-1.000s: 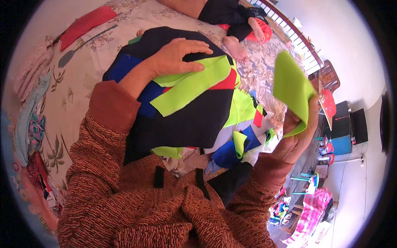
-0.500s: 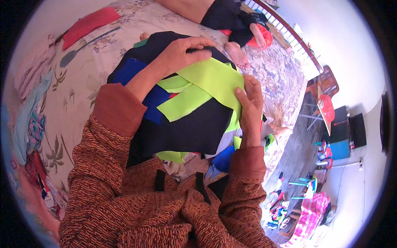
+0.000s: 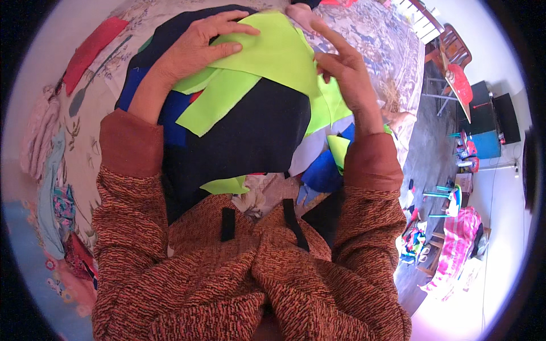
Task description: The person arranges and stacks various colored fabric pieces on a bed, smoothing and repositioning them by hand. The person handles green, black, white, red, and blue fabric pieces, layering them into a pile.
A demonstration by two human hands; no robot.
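Observation:
A wide lime-green cloth piece (image 3: 278,54) lies over a large black cloth (image 3: 244,131) in front of me. Beneath its left side a narrower lime-green strip (image 3: 219,105) slants down across the black. Blue cloth (image 3: 173,116) shows under my left forearm. My left hand (image 3: 207,42) rests with spread fingers on the upper left of the wide piece. At that piece's right edge is my right hand (image 3: 347,71), index finger stretched out and the other fingers bent; nothing shows gripped in it. More lime-green scraps (image 3: 338,150) and a blue scrap (image 3: 323,173) lie below it.
A patterned bedsheet (image 3: 381,51) spreads underneath. A red cloth (image 3: 94,51) and a dark long-handled paddle (image 3: 77,102) lie at the far left, beside bunched fabric (image 3: 40,136). Another person's foot (image 3: 304,16) is at the top. Rightward, a stool (image 3: 452,199) stands on the floor.
The view has shifted, so cloth and hands appear higher. My right thumb has come off the face of the lime-green piece and the index finger is raised. My left fingers have spread.

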